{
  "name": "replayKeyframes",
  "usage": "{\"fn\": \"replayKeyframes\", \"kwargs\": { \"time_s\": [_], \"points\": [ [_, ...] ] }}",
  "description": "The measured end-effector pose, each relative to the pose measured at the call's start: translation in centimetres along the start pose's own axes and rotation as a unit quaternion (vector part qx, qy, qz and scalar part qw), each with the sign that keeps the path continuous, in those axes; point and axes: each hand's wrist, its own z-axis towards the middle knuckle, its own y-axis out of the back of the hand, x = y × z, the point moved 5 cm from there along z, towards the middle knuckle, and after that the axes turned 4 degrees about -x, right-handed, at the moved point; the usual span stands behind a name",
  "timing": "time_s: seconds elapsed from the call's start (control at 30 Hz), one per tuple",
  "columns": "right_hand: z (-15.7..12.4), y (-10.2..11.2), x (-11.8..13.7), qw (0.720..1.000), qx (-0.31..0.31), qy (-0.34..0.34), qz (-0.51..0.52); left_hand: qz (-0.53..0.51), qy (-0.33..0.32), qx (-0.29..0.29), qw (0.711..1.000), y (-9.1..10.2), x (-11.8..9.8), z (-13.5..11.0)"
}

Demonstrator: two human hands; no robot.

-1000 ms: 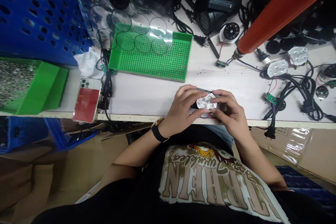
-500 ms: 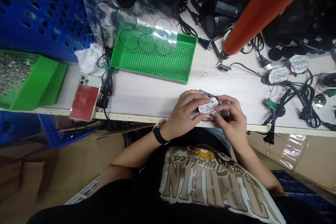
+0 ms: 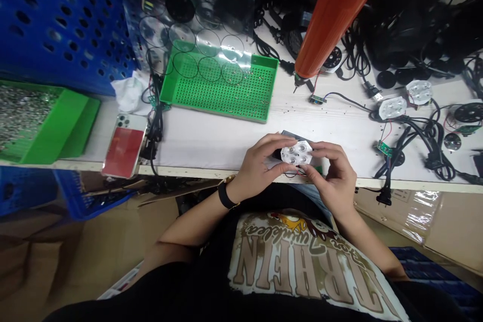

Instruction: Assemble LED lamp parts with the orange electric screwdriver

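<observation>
1. Where the table ends, my left hand and right hand clamp the white lens plate between them.
2. Green tray holds scattered small pins; green bin holds metal bits.

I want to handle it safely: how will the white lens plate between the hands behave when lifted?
The white lens plate is probably stiff and light: fingertips of the left hand and right hand alone carry it flat. Its thin red wires look floppy and may snag.
</observation>
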Motion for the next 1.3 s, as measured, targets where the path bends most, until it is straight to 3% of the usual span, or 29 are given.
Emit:
{"fn": "replayKeyframes", "kwargs": {
  "time_s": [0.37, 0.5, 0.67, 0.87, 1.0, 1.07, 1.17, 1.3],
  "points": [
    [-0.3, 0.0, -1.2, 0.999, 0.006, -0.030, -0.027, -0.012, 0.002, -0.014, 1.000, -0.4, 0.1, 0.0],
    [-0.6, 0.5, 1.0, 0.996, -0.048, 0.078, -0.025, -0.035, -0.007, -0.040, 0.999, -0.9, -0.3, -0.2],
    [-1.1, 0.0, 3.4, 0.973, -0.046, 0.212, -0.085, -0.047, 0.027, -0.044, 0.998, -1.9, -0.2, -0.9],
    [-1.6, -1.7, 3.0, 0.928, 0.000, 0.320, -0.188, 0.105, -0.066, 0.003, 0.992, -2.1, -0.7, -0.7],
    [-1.6, -2.4, 2.5, 0.939, 0.042, 0.303, -0.156, 0.087, -0.027, 0.022, 0.996, -1.4, 0.6, -0.3],
    [-1.5, -1.6, 2.4, 0.947, 0.004, 0.287, -0.147, 0.069, -0.021, 0.024, 0.997, -1.1, 1.0, -0.3],
    [-1.0, -0.1, 1.3, 0.966, -0.044, 0.202, -0.157, 0.081, -0.041, 0.026, 0.996, -1.1, 0.9, -0.5],
    [-0.7, 0.4, -0.2, 0.988, 0.015, 0.101, -0.119, 0.150, -0.047, -0.011, 0.988, -1.2, 0.3, -1.4]
  ]
}}
